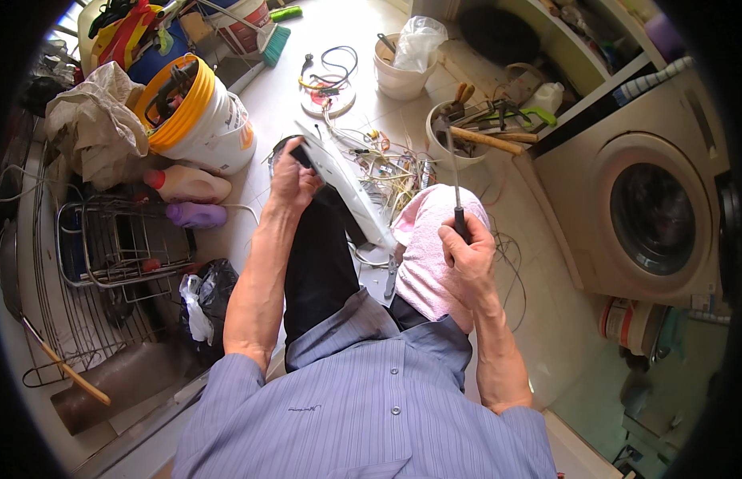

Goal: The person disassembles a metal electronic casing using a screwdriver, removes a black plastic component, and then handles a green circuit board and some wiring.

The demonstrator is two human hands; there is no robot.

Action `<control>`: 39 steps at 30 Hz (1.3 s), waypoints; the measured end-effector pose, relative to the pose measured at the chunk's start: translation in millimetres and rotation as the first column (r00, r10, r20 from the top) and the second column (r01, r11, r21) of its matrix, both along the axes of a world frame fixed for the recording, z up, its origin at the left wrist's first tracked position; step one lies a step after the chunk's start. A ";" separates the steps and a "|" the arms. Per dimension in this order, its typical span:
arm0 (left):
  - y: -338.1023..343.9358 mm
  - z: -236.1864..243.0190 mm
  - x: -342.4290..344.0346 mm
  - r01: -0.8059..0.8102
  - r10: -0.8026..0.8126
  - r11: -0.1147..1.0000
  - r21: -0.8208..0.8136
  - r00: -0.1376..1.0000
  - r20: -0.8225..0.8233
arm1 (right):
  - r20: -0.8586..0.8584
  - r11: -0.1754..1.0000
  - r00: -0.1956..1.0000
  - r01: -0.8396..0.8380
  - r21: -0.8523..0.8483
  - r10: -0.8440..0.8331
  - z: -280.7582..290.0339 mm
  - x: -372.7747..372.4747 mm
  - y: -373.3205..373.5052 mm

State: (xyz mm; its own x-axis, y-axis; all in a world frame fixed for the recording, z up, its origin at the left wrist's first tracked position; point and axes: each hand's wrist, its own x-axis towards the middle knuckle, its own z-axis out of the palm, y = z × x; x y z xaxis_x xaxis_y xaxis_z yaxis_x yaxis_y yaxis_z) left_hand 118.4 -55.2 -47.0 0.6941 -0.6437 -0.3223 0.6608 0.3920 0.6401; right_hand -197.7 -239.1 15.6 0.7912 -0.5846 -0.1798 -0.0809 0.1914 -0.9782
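Slanting far-left, white panel point(345, 177) (left hand point(290, 177)) — screwdriver point(459, 214) pointing away, right hand point(472, 251).

From the middle of your view, at 11 o'clock, the long panel point(345, 177) looks smooth and slightly glossy; plastic or painted metal, I cannot tell. At 2 o'clock, your screwdriver point(460, 216) has a metal shaft. Near the centre at 3 o'clock, the towel point(436, 259) is of rough, matt cloth. At 10 o'clock, the bucket point(215, 132) is smooth plastic; at 9 o'clock, the wire rack point(103, 283) is shiny metal.
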 end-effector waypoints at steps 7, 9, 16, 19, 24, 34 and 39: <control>-38.9 -12.7 -37.6 0.330 -0.331 0.927 0.178 0.943 -0.026 | 0.273 0.888 0.901 -0.210 -0.408 0.338 49.1 39.7 12.4; -47.0 -16.4 -44.9 0.462 -0.451 0.879 0.115 0.886 -0.110 | 0.244 0.767 0.842 -0.270 -0.582 0.481 66.9 54.6 11.2; -25.0 18.5 -89.6 0.487 -0.565 0.802 0.346 0.807 0.173 | 0.019 0.605 0.713 -0.580 -0.546 0.701 62.2 87.7 0.5; -22.7 -20.2 -73.5 0.489 -0.671 0.688 0.536 0.709 0.215 | -0.010 0.629 0.712 -0.626 -0.460 0.702 51.6 93.4 0.4; -17.0 40.4 -82.0 0.447 -0.656 0.706 0.549 0.705 0.270 | 0.026 0.804 0.812 -0.572 -0.165 0.583 2.8 86.3 -19.5; 25.6 77.0 -107.4 0.574 -0.684 0.729 0.373 0.642 0.347 | 0.045 0.842 0.849 -0.529 0.111 0.527 -30.2 90.1 -23.9; 33.0 66.7 -103.6 0.477 -0.656 0.751 0.456 0.619 0.433 | 0.018 0.867 0.873 -0.485 0.117 0.487 -39.2 99.6 -7.0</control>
State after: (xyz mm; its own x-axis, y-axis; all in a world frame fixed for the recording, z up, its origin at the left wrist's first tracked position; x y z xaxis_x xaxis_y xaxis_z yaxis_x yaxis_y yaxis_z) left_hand 14.7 -22.2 19.8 0.3237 -0.9141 -0.2442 0.1964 -0.1876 0.9624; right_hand -98.2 -246.1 -23.6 0.9672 -0.1017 -0.2326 -0.2038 0.2349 -0.9504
